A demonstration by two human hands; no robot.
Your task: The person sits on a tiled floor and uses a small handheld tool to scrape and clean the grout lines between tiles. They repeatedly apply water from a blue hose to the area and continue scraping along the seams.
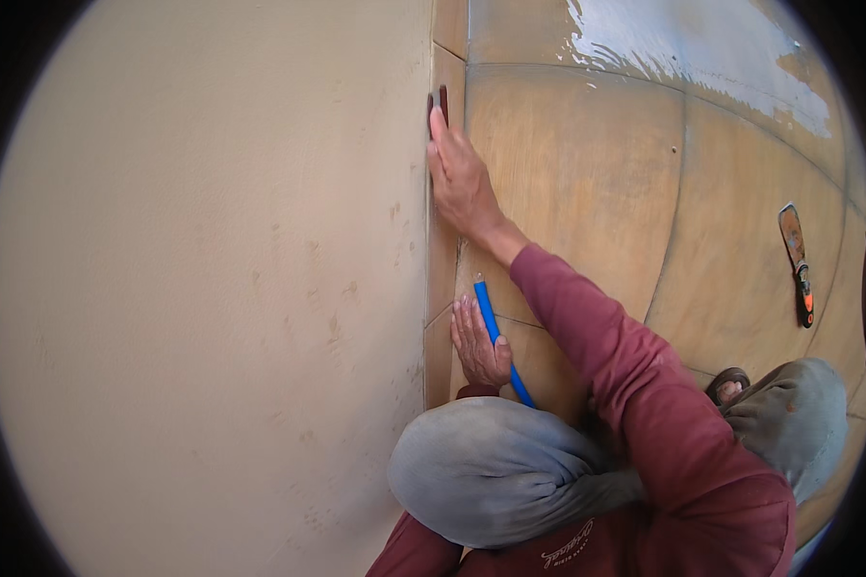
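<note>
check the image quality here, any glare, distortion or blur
Head view: white glare on the floor at upper right; head view: floor joints bow near the black rim; head view: the dark piece at the right hand looks soft, cause unclear.

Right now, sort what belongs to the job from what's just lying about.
Seemingly in use:
dark reddish piece in the right hand
skirting tile
blue rod at the left hand

Apparently lying about:
scraper on the floor tiles
</note>
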